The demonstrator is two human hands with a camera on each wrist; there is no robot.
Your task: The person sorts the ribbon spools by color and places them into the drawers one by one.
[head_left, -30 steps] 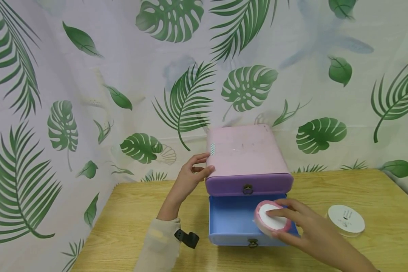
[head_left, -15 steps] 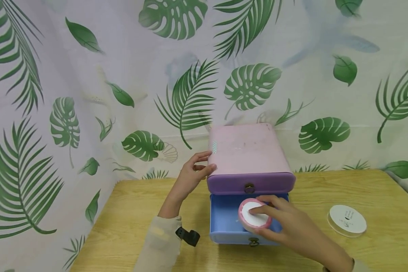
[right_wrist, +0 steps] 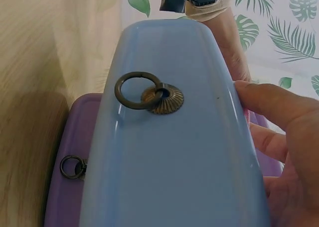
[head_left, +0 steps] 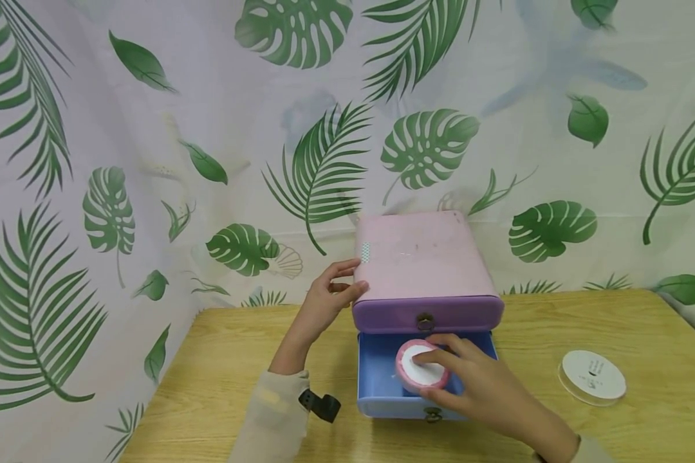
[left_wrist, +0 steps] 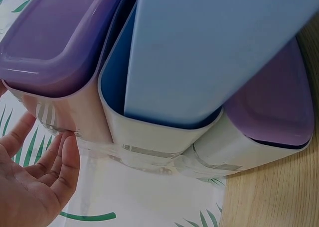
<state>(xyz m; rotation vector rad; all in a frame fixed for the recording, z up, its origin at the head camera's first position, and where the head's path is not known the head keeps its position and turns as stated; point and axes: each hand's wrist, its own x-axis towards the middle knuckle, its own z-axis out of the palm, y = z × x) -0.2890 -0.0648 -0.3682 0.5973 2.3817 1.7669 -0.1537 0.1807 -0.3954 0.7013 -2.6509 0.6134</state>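
Drawer unit (head_left: 425, 257), pink-topped, centre. Blue drawer (head_left: 376, 370), pulled out, lower centre. Left hand (head_left: 327, 292), left of centre: fingers loose, touching unit. Right hand (head_left: 475, 389), lower right of centre: fingers grasping pink-rimmed roll (head_left: 421, 374) at drawer's opening.

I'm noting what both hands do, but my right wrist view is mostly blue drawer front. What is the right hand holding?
Observer: In the head view, the right hand grips a round white-topped roll with a pink rim.

Operator: Thanks. I see the left forearm, but the drawer covers where it leads. Where is that hand?

Observer: The left hand touches the left edge of the pink case, above the open blue drawer.
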